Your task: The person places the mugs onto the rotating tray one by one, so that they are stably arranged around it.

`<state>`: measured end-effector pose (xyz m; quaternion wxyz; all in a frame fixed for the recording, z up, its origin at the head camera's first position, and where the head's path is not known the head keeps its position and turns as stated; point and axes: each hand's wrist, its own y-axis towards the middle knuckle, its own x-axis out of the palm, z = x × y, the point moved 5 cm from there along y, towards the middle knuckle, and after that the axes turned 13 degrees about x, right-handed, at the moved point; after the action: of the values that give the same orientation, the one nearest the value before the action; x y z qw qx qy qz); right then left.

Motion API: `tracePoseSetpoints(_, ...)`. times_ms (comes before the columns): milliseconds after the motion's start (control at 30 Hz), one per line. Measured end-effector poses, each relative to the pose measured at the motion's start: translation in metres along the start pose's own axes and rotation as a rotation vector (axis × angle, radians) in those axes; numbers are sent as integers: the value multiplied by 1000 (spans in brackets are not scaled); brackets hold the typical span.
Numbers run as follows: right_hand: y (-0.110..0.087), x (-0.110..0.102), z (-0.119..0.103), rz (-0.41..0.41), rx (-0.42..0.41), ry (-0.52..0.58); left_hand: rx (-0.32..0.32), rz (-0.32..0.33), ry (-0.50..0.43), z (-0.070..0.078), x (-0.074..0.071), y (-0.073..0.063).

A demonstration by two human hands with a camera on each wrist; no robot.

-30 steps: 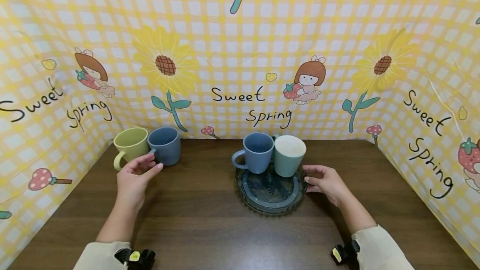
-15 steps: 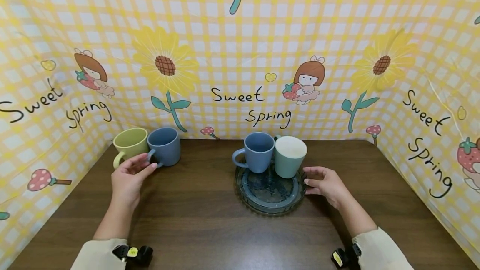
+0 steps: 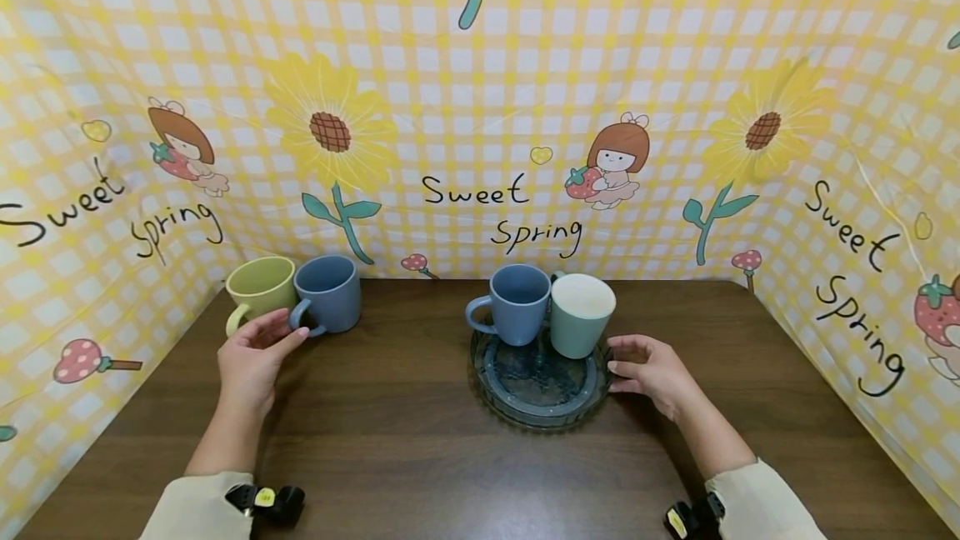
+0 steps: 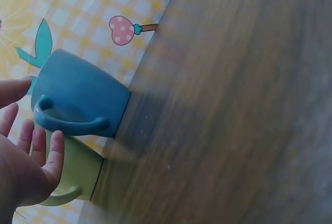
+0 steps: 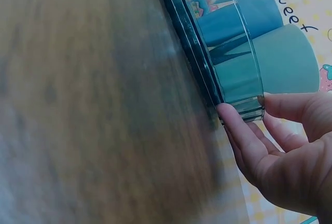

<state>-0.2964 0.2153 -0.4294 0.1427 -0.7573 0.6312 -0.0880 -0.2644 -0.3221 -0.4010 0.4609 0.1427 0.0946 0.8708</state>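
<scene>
In the head view a blue mug [image 3: 330, 294] and a yellow-green mug [image 3: 258, 286] stand side by side at the back left. My left hand [image 3: 251, 357] is near the blue mug's handle, thumb and fingers apart, holding nothing; whether a fingertip touches the handle I cannot tell. A round dark glass tray [image 3: 540, 415] carries another blue mug [image 3: 517, 311] and a pale green mug [image 3: 581, 319], both upright. With my right hand [image 3: 656, 377] I grip the tray's right side. Fingers [image 5: 238, 128] bracket its glass wall between rim and base in the right wrist view.
The dark wooden table [image 3: 390, 457] bears everything. A yellow checked cloth [image 3: 420, 107] with flowers and lettering hangs behind and along both sides, close to the left mugs. Black wrist cameras [image 3: 277, 507] sit on both wrists.
My left hand has drawn a little left, away from the blue mug. The two mugs on the tray have shifted slightly right, the pale green one also toward me; my right hand stays at the tray.
</scene>
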Motion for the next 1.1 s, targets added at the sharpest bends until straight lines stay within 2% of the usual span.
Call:
tracePoseSetpoints(533,-4,3,2,-3,26,32,-16,-94,18,-10,-4,9)
tracePoseSetpoints(800,-7,5,3,-18,41,36,-50,-148,-118,-16,-2,13)
tracePoseSetpoints(1100,-12,9,3,-2,61,62,-40,-146,-74,-20,-2,18)
